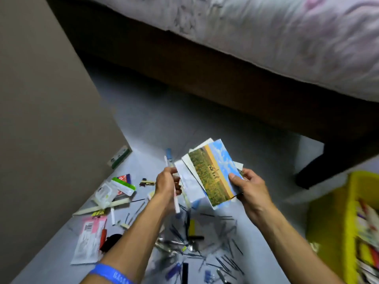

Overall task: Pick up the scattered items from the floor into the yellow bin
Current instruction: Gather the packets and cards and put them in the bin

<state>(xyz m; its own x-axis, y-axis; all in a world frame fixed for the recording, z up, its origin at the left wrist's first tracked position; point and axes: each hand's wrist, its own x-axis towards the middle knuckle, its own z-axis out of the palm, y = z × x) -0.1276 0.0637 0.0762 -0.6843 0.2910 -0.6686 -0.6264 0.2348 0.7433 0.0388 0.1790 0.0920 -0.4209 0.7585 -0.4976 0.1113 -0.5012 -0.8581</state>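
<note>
My right hand (251, 186) pinching fanned cards (211, 175) above floor (143, 119), thumb on top card, long axis running from near-right up to far-left. My left hand (167, 184) curling round white pen (174, 193), pen standing near-upright, upper tip pointing away. Bin (328, 222) sitting at right.

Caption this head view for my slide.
Right hand holds postcards, left hand a pen, above floor clutter.

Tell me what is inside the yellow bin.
The yellow bin stands at the right edge, partly cut off by the frame. Inside it lie colourful packets and papers, red, white and yellow. What lies under them, and the bin's bottom, cannot be seen.
</note>
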